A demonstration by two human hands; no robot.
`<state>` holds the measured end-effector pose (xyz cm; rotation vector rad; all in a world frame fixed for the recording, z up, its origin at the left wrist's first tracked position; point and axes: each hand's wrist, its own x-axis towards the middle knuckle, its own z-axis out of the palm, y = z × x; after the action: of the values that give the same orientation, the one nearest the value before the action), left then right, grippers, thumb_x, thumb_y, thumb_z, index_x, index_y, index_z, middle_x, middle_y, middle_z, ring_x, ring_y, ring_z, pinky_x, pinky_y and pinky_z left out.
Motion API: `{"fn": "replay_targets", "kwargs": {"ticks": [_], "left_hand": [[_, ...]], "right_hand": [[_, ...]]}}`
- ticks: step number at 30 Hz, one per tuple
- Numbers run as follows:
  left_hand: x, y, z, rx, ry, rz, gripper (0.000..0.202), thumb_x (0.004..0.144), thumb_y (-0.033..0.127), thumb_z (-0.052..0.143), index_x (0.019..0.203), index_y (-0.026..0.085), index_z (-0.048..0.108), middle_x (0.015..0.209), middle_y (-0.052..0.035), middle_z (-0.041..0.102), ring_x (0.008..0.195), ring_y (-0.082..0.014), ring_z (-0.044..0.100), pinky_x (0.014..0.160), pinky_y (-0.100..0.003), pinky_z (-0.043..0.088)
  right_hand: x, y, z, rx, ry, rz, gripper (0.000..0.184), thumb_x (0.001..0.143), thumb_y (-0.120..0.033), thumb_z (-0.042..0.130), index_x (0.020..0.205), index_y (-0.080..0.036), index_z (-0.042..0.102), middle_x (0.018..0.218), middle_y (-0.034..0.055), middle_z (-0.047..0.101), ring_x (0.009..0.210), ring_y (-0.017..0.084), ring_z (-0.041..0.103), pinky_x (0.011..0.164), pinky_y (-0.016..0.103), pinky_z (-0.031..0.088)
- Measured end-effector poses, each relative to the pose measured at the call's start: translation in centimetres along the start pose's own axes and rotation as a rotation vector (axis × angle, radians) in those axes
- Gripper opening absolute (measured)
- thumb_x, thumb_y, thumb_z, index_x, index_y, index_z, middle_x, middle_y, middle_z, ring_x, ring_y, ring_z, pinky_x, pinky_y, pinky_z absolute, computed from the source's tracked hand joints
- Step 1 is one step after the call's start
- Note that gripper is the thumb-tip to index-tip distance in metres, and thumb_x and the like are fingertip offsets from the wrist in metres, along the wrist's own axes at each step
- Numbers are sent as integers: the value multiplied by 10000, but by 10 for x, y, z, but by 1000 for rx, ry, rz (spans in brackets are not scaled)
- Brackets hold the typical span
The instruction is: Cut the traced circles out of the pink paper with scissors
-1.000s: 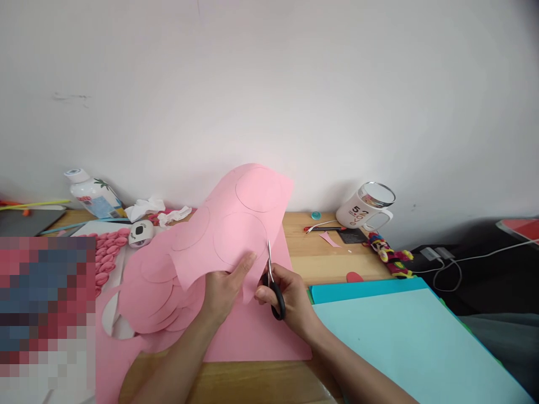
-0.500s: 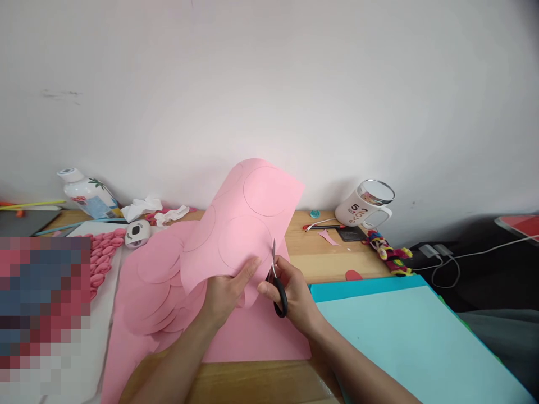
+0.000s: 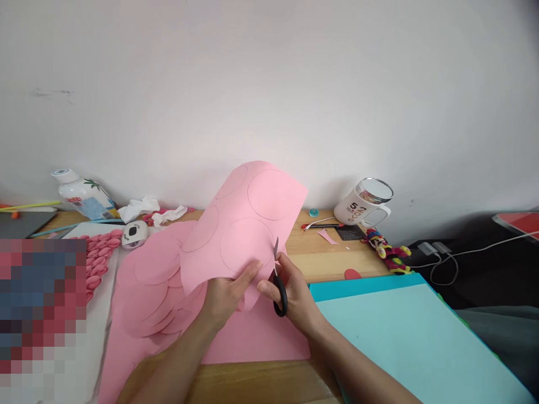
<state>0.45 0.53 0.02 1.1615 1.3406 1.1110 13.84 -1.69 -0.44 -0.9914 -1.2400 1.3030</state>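
Just above the left hand [image 3: 223,297], a pink paper sheet [image 3: 248,224] held upright off the surface [image 3: 328,255], pencilled circles showing on its face, lower edge pinched between thumb and fingers of that grip, closed flat on the sheet. Right beside it, almost touching, the right hand [image 3: 295,294] wrapped around the black loops of the scissors [image 3: 278,280], blades pointing up and nearly closed on the paper's edge along the lowest drawn circle. Light and thin by the look of it, limp enough to curl backward at the top where nothing supports it; likely to flop, crease or tear if gripped far from the cut. Best held close to the blades, as seen, on the waste side of the line, with a flat pinch and no crumpling. Scissors stiff and small, secure through the finger loops. Below and to the left of the left grip, a heap of cut pink circles [image 3: 155,280] lying on another pink sheet spread flat. To the right of the right grip, a teal sheet [image 3: 400,342] lying flat. Farther off beyond the right grip, a white mug [image 3: 362,207] near the wall; far to the left, a tipped bottle [image 3: 82,193] and a small white punch [image 3: 133,233].
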Motion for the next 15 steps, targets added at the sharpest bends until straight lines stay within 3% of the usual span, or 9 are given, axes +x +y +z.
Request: {"fn": "replay_targets", "kwargs": {"ticks": [3,5,11,15], "left_hand": [[-1,4,1,126,-36,-63,474,600,388,683,309,235,341,261,69,277,278,-109,344,349,-267,314],[-1,4,1,140,-36,-54,483,607,408,667,320,237,318,261,74,267,271,-100,317,339,-261,299],[0,1,1,125,-51,-1,364,617,415,655,389,222,447,277,79,288,287,-113,356,341,-257,316],[0,3,1,102,-26,61,241,624,390,662,499,205,570,318,64,380,404,-153,488,476,-270,421]], "right_hand": [[-1,1,0,22,-9,16,386,687,-357,702,755,-216,350,600,-84,296,522,82,225,457,212,188],[-1,2,0,27,-5,14,384,692,-347,704,757,-215,349,592,-88,289,511,77,214,447,210,175],[0,3,1,50,-1,9,374,698,-353,700,753,-212,357,594,-83,296,502,71,217,434,205,174],[0,2,1,54,1,14,370,695,-361,699,772,-207,372,627,-69,338,513,71,236,436,204,191]]}}
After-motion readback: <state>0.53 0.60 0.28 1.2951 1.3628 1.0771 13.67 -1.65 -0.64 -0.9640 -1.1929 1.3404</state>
